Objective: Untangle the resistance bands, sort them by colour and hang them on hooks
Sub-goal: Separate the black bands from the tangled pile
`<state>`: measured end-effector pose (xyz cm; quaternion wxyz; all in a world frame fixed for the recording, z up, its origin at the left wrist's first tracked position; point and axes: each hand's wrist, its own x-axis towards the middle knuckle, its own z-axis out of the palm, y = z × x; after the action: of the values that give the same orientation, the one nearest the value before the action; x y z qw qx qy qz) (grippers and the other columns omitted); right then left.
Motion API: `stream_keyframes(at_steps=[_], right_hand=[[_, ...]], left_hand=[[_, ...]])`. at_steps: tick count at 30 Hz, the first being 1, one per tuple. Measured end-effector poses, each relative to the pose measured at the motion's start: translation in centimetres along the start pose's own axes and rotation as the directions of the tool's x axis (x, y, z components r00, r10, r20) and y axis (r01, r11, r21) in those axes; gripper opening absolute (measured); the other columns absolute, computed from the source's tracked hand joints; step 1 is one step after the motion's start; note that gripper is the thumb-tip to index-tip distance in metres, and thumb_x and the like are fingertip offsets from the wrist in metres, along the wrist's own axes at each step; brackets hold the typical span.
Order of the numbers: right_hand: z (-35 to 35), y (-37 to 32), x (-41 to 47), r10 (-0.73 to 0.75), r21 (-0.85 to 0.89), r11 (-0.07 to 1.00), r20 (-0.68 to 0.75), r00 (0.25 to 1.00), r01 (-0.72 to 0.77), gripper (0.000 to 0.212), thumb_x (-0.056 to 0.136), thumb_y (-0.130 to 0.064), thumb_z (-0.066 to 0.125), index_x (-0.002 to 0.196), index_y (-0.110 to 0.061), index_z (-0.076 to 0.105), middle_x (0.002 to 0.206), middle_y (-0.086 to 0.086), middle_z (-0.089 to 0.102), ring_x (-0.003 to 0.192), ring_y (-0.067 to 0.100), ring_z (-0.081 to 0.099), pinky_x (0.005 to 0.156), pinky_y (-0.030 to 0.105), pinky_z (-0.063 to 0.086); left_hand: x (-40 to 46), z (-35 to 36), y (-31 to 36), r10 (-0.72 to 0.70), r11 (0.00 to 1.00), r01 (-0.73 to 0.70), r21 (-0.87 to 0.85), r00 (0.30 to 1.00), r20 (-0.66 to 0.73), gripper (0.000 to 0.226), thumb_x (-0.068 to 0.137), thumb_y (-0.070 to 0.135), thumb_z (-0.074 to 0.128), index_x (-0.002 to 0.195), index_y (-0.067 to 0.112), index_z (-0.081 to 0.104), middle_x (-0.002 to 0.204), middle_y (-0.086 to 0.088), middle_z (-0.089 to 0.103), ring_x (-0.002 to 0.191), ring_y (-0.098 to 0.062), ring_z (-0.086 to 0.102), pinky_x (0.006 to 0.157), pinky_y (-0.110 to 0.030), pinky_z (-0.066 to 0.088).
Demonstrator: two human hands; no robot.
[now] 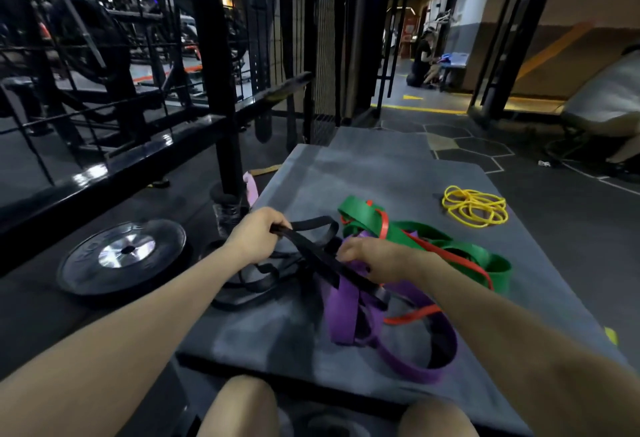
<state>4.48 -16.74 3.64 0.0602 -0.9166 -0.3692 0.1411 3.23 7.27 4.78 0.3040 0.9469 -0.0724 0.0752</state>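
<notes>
Plate (123, 256): a weight disc lying flat on the floor, off the mat's left edge; it plays no part in my job.
Mat (363, 173): a grey pad on the floor carries all the bands; it is low, so I call it the mat.
Left hand (254, 237): I have the fingers curled round a black band (322, 256) near the mat's left edge, lifting one end up and leftward, I judge to draw it out of the heap.
Black band: its raised strap runs from my left fist down to the right, across the purple; more black loops trail over the mat's left edge.
Right hand (374, 260): it rests on the knot, fingers bent down among the straps. It seems to pin or pinch the purple where the black crosses, but I cannot tell exactly which strap it has.
Purple bands (346, 312): heaped at the mat's near middle, under and beside my right hand, wound in with black.
Red band (446, 256): thin, threading through green and purple.
Green bands (426, 239): wide loops just right of the knot, untouched.
Yellow bands (474, 206): a thin coil by the mat's right edge, well apart, apparently sorted already.
Hooks: I see none, so hanging is not yet begun.
</notes>
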Motion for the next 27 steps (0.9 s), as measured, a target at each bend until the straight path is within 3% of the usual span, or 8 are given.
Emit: stream_keyframes(at_steps=[4, 9, 13, 15, 17, 20, 23, 27], right_hand=[[1.3, -0.1, 0.5, -0.012, -0.235, 0.972, 0.05, 0.999, 0.024, 0.043, 0.085, -0.004, 0.049, 0.123, -0.023, 0.055, 0.136, -0.007, 0.05, 0.116, 0.026, 0.047, 0.094, 0.034, 0.038], [0.5, -0.4, 0.1, 0.076, -0.555, 0.832, 0.136, 0.988, 0.013, 0.058, 0.079, -0.012, 0.067, 0.131, -0.024, 0.044, 0.135, -0.004, 0.044, 0.118, 0.027, 0.039, 0.094, 0.039, 0.036], [-0.1, 1.1, -0.2, 0.043, -0.241, 0.968, -0.139, 0.989, -0.076, 0.021, 0.078, -0.012, 0.061, 0.097, -0.019, 0.067, 0.099, 0.014, 0.064, 0.098, 0.029, 0.052, 0.083, 0.035, 0.044], [-1.3, 1.0, -0.1, 0.086, -0.106, 0.988, -0.226, 0.97, -0.112, 0.006, 0.078, -0.013, 0.063, 0.08, -0.009, 0.067, 0.084, 0.02, 0.064, 0.085, 0.03, 0.056, 0.071, 0.031, 0.043], [-2.8, 0.5, 0.3, 0.147, -0.024, 0.986, -0.314, 0.938, -0.163, 0.016, 0.081, -0.021, 0.065, 0.083, -0.007, 0.069, 0.083, 0.018, 0.066, 0.082, 0.029, 0.059, 0.065, 0.027, 0.035], [-4.8, 0.3, 1.2, 0.255, 0.097, 0.966, -0.456, 0.853, -0.238, 0.019, 0.081, -0.028, 0.065, 0.09, -0.013, 0.073, 0.089, 0.01, 0.07, 0.088, 0.028, 0.061, 0.07, 0.031, 0.045], [-6.2, 0.3, 1.5, 0.313, 0.143, 0.949, -0.503, 0.806, -0.28, 0.016, 0.081, -0.026, 0.064, 0.085, -0.013, 0.072, 0.085, 0.009, 0.07, 0.085, 0.028, 0.061, 0.065, 0.031, 0.046], [-7.3, 1.1, 0.8, 0.419, 0.244, 0.906, -0.641, 0.643, -0.347, 0.019, 0.081, -0.025, 0.062, 0.074, -0.008, 0.067, 0.074, 0.013, 0.063, 0.079, 0.031, 0.06, 0.057, 0.027, 0.037]], left_hand=[[0.1, 0.5, -0.4, 0.06, 0.995, -0.063, 0.073, 0.997, 0.041, 0.032, 0.08, -0.007, 0.053, 0.082, 0.021, 0.068, 0.1, 0.001, 0.062, 0.097, -0.024, 0.06, 0.09, -0.043, 0.049], [0.3, 0.5, -2.2, 0.019, 0.993, -0.027, 0.112, 0.997, 0.068, 0.039, 0.078, -0.007, 0.052, 0.08, 0.03, 0.065, 0.106, -0.001, 0.061, 0.104, -0.027, 0.058, 0.094, -0.041, 0.047], [0.3, -0.6, -2.3, -0.064, 0.99, 0.062, 0.127, 0.998, 0.011, 0.042, 0.08, -0.008, 0.047, 0.079, 0.031, 0.063, 0.108, -0.003, 0.06, 0.102, -0.029, 0.057, 0.09, -0.043, 0.048], [0.9, -1.1, -2.6, -0.062, 0.99, 0.053, 0.134, 0.996, 0.066, 0.042, 0.077, -0.008, 0.05, 0.076, 0.032, 0.066, 0.1, -0.004, 0.057, 0.101, -0.032, 0.058, 0.086, -0.042, 0.05], [1.3, -1.6, -2.2, -0.053, 0.985, 0.021, 0.17, 0.981, 0.186, 0.036, 0.071, -0.001, 0.064, 0.078, 0.035, 0.066, 0.099, 0.0, 0.051, 0.103, -0.029, 0.058, 0.087, -0.04, 0.05], [2.4, -2.0, -0.9, -0.065, 0.965, -0.03, 0.262, 0.936, 0.346, 0.048, 0.068, 0.014, 0.078, 0.112, 0.011, 0.059, 0.118, -0.006, 0.039, 0.109, -0.021, 0.047, 0.097, -0.034, 0.043], [3.3, -2.8, 1.5, 0.015, 1.0, -0.017, 0.003, 0.938, 0.345, 0.033, 0.073, 0.027, 0.075, 0.1, 0.016, 0.061, 0.106, -0.001, 0.057, 0.094, -0.016, 0.056, 0.083, -0.027, 0.045], [4.4, -2.8, 3.3, 0.008, 0.981, 0.041, -0.189, 0.969, 0.248, 0.054, 0.072, 0.074, 0.05, 0.084, 0.021, 0.057, 0.087, 0.004, 0.056, 0.096, -0.014, 0.053, 0.088, -0.023, 0.039]])
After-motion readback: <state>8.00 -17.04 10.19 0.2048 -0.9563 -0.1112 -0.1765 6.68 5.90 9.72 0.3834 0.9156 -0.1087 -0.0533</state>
